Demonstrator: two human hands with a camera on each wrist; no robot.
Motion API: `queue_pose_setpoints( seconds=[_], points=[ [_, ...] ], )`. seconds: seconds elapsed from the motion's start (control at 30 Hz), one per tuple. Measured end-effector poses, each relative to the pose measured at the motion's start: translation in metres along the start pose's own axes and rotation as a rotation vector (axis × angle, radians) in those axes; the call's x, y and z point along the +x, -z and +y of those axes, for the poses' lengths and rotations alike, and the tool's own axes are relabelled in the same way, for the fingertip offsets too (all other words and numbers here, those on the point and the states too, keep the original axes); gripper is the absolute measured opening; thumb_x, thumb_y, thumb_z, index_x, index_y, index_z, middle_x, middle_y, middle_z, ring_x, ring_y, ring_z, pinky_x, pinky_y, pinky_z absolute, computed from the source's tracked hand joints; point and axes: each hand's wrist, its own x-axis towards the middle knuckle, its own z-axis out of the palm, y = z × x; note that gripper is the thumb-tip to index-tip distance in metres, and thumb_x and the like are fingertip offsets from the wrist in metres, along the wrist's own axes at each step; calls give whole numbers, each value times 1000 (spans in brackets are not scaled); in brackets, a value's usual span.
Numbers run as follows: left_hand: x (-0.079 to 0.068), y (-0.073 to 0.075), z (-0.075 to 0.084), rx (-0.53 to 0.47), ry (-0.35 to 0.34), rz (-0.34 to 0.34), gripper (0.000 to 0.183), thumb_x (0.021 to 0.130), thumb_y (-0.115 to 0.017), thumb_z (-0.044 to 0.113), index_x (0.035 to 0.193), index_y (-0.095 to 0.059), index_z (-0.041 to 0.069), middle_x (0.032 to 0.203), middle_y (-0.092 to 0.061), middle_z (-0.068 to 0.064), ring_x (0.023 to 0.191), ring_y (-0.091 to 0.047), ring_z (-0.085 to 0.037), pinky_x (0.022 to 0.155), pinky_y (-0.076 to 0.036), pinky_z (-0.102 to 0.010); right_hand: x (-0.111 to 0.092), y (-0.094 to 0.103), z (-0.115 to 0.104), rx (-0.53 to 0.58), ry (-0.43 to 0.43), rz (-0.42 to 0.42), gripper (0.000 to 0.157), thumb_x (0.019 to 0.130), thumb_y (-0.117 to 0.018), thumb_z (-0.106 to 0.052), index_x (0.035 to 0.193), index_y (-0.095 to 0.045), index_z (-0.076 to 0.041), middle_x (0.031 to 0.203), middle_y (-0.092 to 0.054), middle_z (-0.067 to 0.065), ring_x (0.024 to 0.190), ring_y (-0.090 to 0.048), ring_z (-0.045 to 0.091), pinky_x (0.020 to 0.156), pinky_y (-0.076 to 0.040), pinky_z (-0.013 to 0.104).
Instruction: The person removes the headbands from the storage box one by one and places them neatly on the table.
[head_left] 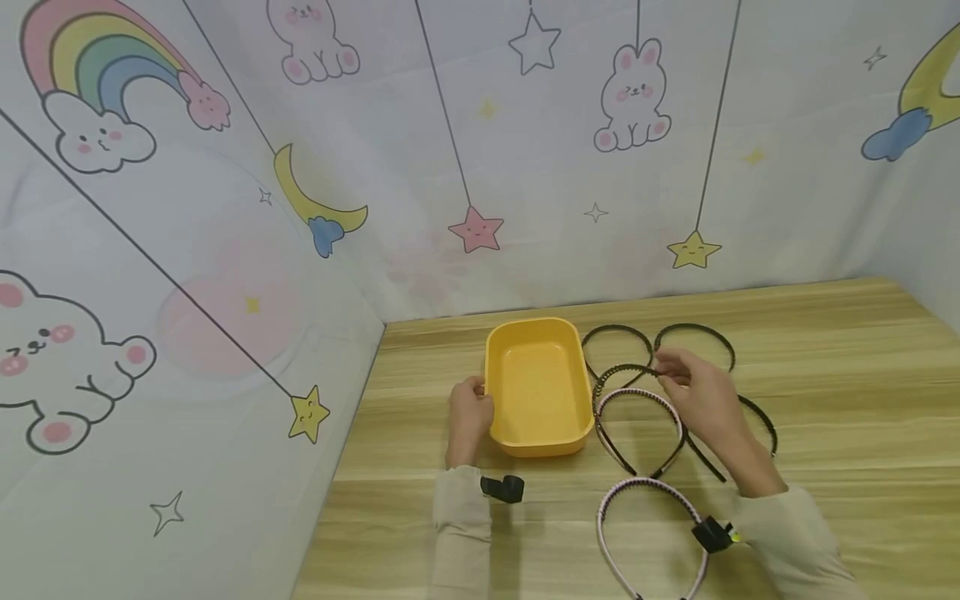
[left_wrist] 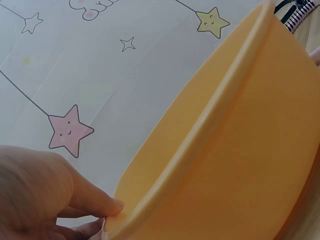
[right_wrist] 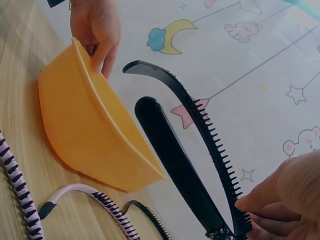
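Observation:
My left hand [head_left: 471, 414] grips the left rim of a yellow plastic basin [head_left: 536, 446]. In the left wrist view the left thumb [left_wrist: 112, 206] lies over the rim, fingers on the other side. Inside the basin only the bare bottom shows. My right hand [head_left: 701, 392] pinches a black toothed headband [right_wrist: 212, 145] between thumb and fingers, just right of the basin. Beside that toothed strip, a smooth wide black arm [right_wrist: 172, 160] with a sparkly end shows in the right wrist view. Below the held headband lies a pink headband with black teeth [head_left: 637, 392].
Two black headbands lie at the back, one behind the basin's right side [head_left: 618, 327] and one farther right [head_left: 697, 327]. Another black headband [head_left: 763, 417] lies partly behind the right forearm. A second pink headband [head_left: 602, 521] lies near the front of the wooden table [head_left: 862, 400]. Patterned cloth walls stand behind and left.

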Motion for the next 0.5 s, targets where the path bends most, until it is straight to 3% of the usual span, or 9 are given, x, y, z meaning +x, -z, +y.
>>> queue_pose_setpoints(
  seconds=[0.33, 0.5],
  points=[
    [2, -1, -3, -3, 0, 10, 38, 81, -49, -4, 118, -57, -5, 103, -60, -17, 93, -57, -27, 78, -49, -38, -13, 12, 7, -46, -28, -33, 31, 85, -59, 0, 116, -58, 2, 95, -66, 16, 86, -63, 33, 62, -50, 34],
    [2, -1, -2, -1, 0, 5, 39, 81, -48, -5, 119, -57, -5, 103, -60, -17, 93, -57, -27, 78, -50, -37, -20, 19, 14, -43, -22, -25, 32, 84, -60, 1, 115, -58, 3, 94, -66, 16, 86, -63, 34, 67, -52, 40]
  ],
)
